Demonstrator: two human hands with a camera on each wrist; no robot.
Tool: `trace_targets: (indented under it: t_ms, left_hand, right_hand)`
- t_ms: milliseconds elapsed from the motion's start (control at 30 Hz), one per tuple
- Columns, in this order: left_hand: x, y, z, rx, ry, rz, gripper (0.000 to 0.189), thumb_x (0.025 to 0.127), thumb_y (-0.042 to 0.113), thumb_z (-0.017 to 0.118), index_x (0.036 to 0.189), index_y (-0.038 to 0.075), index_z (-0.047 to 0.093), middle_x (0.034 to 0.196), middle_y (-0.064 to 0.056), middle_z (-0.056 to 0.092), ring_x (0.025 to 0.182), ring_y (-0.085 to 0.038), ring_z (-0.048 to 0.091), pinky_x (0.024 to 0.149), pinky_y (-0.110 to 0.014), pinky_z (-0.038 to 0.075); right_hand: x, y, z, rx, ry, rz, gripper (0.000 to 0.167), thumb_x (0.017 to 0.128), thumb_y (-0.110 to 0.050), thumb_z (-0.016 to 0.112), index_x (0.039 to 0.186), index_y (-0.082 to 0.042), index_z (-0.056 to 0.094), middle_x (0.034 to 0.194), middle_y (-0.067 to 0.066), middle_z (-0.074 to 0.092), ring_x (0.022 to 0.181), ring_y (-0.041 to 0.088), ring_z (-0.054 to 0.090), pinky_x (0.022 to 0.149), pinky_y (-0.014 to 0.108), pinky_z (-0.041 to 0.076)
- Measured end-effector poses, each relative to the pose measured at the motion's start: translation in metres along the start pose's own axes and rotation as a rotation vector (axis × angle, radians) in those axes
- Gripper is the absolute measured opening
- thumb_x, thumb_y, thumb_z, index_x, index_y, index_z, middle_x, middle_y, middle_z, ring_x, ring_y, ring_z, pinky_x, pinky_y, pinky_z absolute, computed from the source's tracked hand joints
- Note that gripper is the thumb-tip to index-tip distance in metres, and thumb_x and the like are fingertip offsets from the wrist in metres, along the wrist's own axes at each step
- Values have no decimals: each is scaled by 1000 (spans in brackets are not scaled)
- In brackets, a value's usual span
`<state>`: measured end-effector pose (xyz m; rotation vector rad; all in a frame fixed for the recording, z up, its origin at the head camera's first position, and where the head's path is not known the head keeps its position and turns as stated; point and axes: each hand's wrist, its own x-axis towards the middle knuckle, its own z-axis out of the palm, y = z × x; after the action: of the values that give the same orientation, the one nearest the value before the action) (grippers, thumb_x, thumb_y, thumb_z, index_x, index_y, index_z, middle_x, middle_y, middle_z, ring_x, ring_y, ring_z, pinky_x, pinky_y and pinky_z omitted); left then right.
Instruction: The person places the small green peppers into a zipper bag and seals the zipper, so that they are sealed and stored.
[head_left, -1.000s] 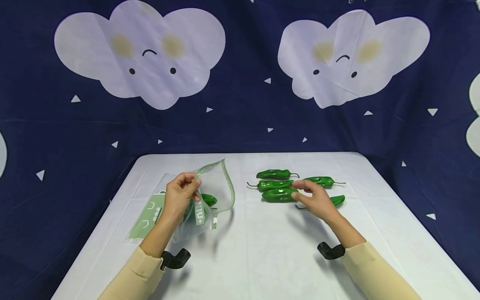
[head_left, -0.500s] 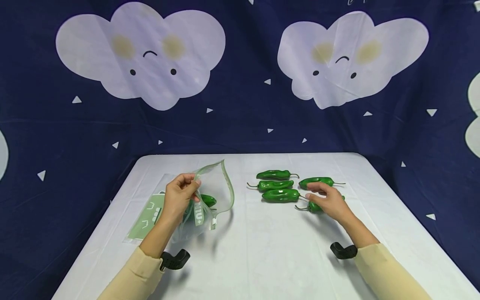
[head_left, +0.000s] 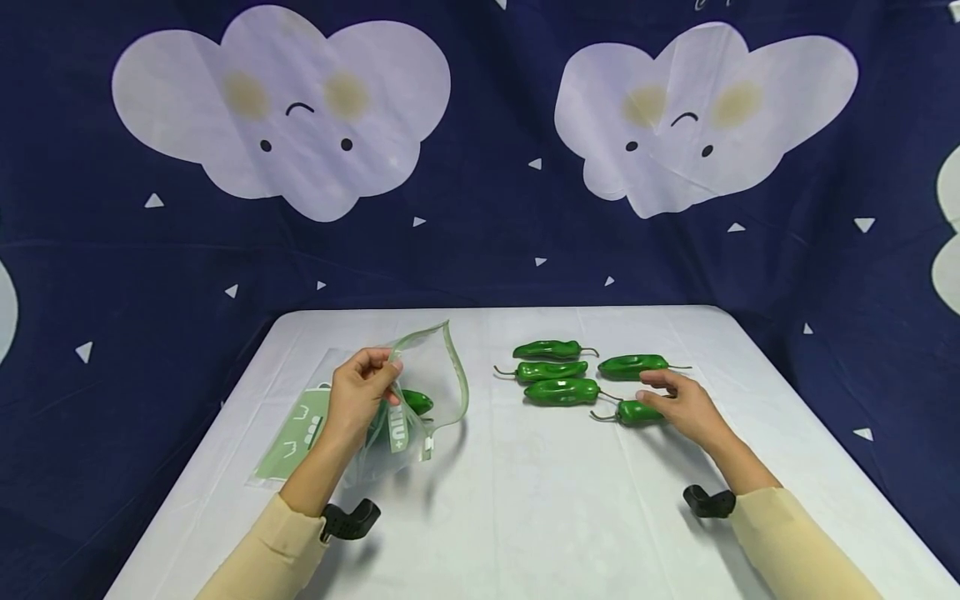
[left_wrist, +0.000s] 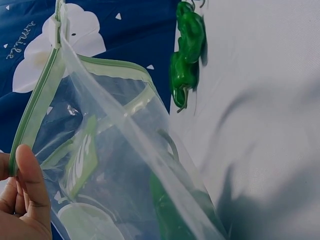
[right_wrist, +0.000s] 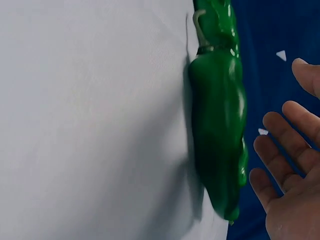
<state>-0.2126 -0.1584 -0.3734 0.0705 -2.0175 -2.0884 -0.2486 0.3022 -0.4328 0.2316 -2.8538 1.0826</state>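
Observation:
My left hand [head_left: 363, 392] pinches the green-edged rim of a clear zip bag [head_left: 442, 358] between thumb and fingers, and the bag's mouth gapes to the right. Inside the bag lies a green pepper [head_left: 417, 402], partly hidden by the hand and a printed label. My right hand [head_left: 686, 408] hovers over the nearest pepper [head_left: 637, 412] on the right, covering its tip in the head view. In the right wrist view that pepper [right_wrist: 217, 125] shows whole, apart from the loosely spread fingers [right_wrist: 280, 155], which hold nothing.
Left of the bag lies a flat clear packet with a green printed panel [head_left: 296, 433]. Several more peppers lie at the back: one [head_left: 547, 348] farthest, two just nearer, another [head_left: 633, 367] to the right. A dark blue cloth with clouds [head_left: 480, 250] hangs behind the white table [head_left: 525, 517].
My right hand has moved right, away from the middle peppers to above the nearest right-hand pepper. The left hand and the bag have stayed almost still.

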Motion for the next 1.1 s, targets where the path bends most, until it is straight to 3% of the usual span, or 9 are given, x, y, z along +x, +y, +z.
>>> trace_targets:
  t_ms: [233,567,1100]
  left_hand:
    - [-1,0,1,-10,0,15,22,86,-2,62,106,-10,57,74,3,53,51,-5,49,41,-16,49]
    - [-1,0,0,-5,-2,4,22,87,-1,62,107,-9,56,75,3,53,52,-5,49,41,-16,49]
    - [0,-4,1,3,-4,-1,21,86,-1,62,106,-7,58,76,2,54,49,-5,49,40,-16,50]
  right_hand:
    - [0,6,-7,-45,-2,41,51,91,-37,62,127,-2,54,128,25,56,122,44,47,99,57,42]
    - [0,28,-15,-77,-10,77,56,90,-41,61,128,-1,53,136,27,48,130,50,35,104,65,32]
    - [-7,47,-15,-118,-28,120,57,90,-43,61,128,-2,53,136,29,47,122,52,41,97,63,39]
